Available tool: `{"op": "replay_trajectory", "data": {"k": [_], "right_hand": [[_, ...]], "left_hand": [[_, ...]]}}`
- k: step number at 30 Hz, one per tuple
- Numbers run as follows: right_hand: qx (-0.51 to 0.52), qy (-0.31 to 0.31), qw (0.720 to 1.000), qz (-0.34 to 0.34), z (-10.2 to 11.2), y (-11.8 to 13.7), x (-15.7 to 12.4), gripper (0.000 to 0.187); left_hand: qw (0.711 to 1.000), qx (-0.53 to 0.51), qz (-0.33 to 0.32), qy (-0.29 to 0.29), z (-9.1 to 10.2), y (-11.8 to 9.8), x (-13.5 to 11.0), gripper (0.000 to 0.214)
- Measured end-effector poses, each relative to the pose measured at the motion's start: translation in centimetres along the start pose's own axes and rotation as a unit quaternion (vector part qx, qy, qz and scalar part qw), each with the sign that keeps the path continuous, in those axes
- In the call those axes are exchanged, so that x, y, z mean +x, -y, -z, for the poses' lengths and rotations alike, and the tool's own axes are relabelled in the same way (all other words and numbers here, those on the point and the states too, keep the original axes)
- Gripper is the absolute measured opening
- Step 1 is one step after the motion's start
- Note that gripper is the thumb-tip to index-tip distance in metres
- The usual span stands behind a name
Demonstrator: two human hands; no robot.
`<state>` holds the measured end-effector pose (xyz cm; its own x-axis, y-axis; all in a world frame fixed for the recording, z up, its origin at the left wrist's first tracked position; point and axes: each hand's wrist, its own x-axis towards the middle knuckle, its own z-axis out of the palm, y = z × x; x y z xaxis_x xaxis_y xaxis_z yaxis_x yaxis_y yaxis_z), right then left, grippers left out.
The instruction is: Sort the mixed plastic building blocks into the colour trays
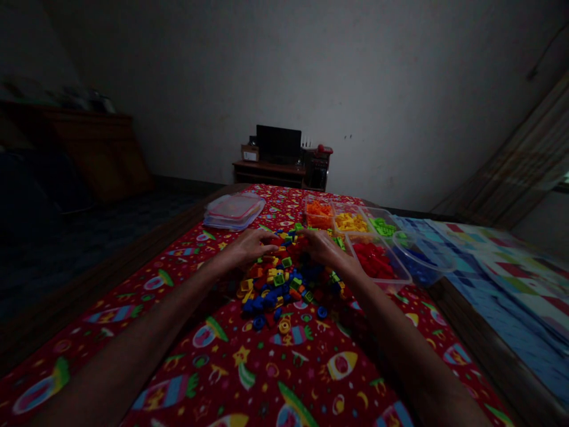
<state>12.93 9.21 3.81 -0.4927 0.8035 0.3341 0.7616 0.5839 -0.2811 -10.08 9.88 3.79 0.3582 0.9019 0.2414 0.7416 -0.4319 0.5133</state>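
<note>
A heap of mixed toy building bricks (278,280) in red, blue, yellow, green and orange lies on the red patterned cloth before me. My left hand (249,247) reaches to the heap's upper left side, thumb and fingers apart, with red bricks beside the fingertips. From the other side my right hand (323,248) stretches over the heap's upper right, fingers extended towards the left hand; its thumb side is in shadow. No brick shows clearly in either hand. Close to the right hand stand clear tubs of sorted bricks, including a tub of red bricks (403,276).
Behind it are tubs of orange bricks (320,222), yellow bricks (351,223) and green bricks (383,228). A round tub (438,267) holds blue bricks. Stacked clear lids (234,210) lie at back left. A bed (502,296) adjoins on the right.
</note>
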Motion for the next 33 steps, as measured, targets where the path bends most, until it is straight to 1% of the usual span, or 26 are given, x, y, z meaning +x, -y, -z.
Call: {"op": "replay_trajectory", "data": {"k": [2, 6, 9, 12, 14, 16, 18, 21, 23, 26, 29, 31, 33], "right_hand": [[-0.002, -0.007, 1.0, 0.011, -0.3, -0.6, 0.1, 0.048], [-0.009, 0.005, 1.0, 0.027, -0.2, -0.8, 0.2, 0.038], [0.011, 0.021, 0.999, 0.045, 0.5, 0.3, 0.1, 0.041], [0.014, 0.035, 0.998, 0.058, 0.6, 1.5, -0.1, 0.048], [-0.002, 0.029, 0.998, 0.064, 0.4, 2.2, -0.2, 0.047], [-0.016, 0.025, 0.997, 0.071, 0.0, 2.8, -0.2, 0.042], [-0.017, 0.034, 0.996, 0.079, -0.2, 3.1, -0.3, 0.038], [-0.029, 0.045, 0.995, 0.083, 0.0, 2.8, -0.5, 0.037], [-0.057, 0.046, 0.995, 0.065, 0.3, 2.3, -0.6, 0.035], [-0.08, 0.043, 0.995, 0.034, 0.7, 1.7, -0.7, 0.033], [-0.036, 0.048, 0.996, 0.059, 0.7, 1.9, -0.6, 0.034], [-0.006, 0.041, 0.996, 0.074, 0.5, 2.3, -0.6, 0.031], [-0.005, 0.027, 0.997, 0.067, 0.5, 2.6, -0.6, 0.025]], "left_hand": [[1.0, -0.019, -0.005, -0.01, -0.1, -0.2, 0.0, 0.038], [0.997, -0.067, -0.006, -0.022, -0.3, -0.6, 0.1, 0.039], [0.99, -0.135, -0.005, -0.028, -1.0, -0.9, 0.1, 0.043], [0.97, -0.244, 0.016, 0.001, -1.9, -1.3, 0.1, 0.049], [0.956, -0.293, 0.027, 0.016, -2.5, -1.8, 0.0, 0.05], [0.956, -0.293, 0.031, 0.007, -2.8, -2.3, -0.1, 0.049], [0.964, -0.264, 0.029, -0.007, -2.8, -2.6, -0.1, 0.048], [0.975, -0.22, 0.033, -0.022, -2.6, -2.5, -0.1, 0.044], [0.975, -0.215, 0.047, -0.021, -2.4, -2.2, -0.1, 0.044], [0.966, -0.25, 0.07, -0.001, -2.2, -1.9, -0.2, 0.047], [0.951, -0.295, 0.089, 0.017, -2.4, -2.0, -0.4, 0.049], [0.941, -0.325, 0.091, 0.026, -2.6, -2.3, -0.6, 0.048], [0.934, -0.344, 0.088, 0.031, -2.9, -2.4, -0.6, 0.046]]}}
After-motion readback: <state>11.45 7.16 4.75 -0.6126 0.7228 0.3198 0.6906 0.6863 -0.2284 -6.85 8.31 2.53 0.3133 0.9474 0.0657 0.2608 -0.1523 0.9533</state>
